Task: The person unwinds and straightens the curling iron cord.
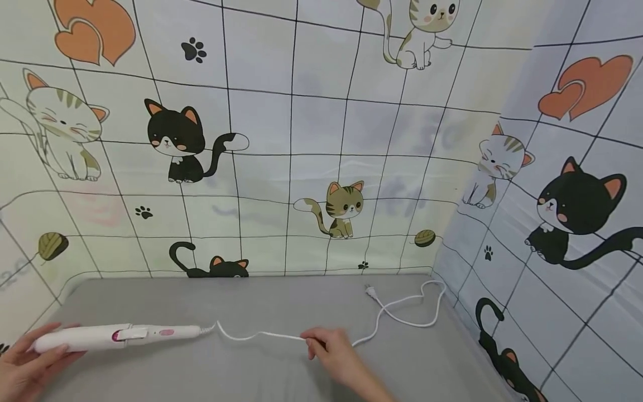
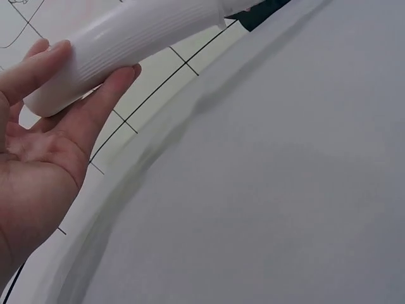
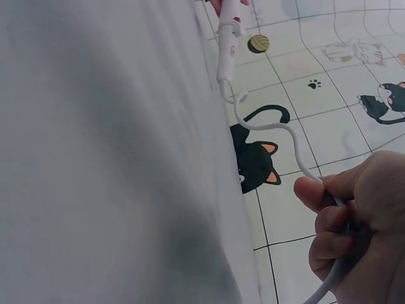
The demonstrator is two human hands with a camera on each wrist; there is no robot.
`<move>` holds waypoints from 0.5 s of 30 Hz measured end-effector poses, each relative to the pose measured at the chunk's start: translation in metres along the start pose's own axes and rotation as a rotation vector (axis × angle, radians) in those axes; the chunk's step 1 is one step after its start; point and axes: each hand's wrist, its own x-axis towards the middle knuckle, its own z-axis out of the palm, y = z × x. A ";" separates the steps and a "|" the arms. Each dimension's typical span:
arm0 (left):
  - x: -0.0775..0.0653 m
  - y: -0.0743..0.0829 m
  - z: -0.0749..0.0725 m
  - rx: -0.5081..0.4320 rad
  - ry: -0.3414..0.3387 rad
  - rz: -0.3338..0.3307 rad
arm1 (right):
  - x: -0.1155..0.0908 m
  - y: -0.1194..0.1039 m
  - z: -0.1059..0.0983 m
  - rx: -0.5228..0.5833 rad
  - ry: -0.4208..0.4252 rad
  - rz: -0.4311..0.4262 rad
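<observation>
A long white curling iron with pink details lies level in the head view, cord end to the right. My left hand holds its rounded far end between thumb and fingers; the left wrist view shows fine ribs along the white barrel. From the iron's other end a white cord runs in loose waves to my right hand. There the thumb and forefinger pinch the cord, with the other fingers curled round it, as the right wrist view of this hand shows.
Beyond my right hand the cord loops over the grey table surface, ending in a plug. A curtain-like wall printed with cats, hearts and grid lines stands behind the table, and another printed side rises on the right.
</observation>
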 end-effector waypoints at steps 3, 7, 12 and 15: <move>0.000 0.000 -0.008 0.028 0.023 0.006 | -0.002 -0.001 0.003 -0.001 -0.036 0.001; -0.001 0.001 -0.012 -0.039 0.088 0.017 | -0.004 0.000 0.005 0.014 -0.057 0.017; 0.002 0.001 -0.018 -0.160 0.077 0.058 | -0.006 0.005 0.009 0.012 -0.076 0.028; 0.005 0.000 -0.022 -0.178 0.047 0.082 | -0.006 0.008 0.014 0.006 -0.090 0.021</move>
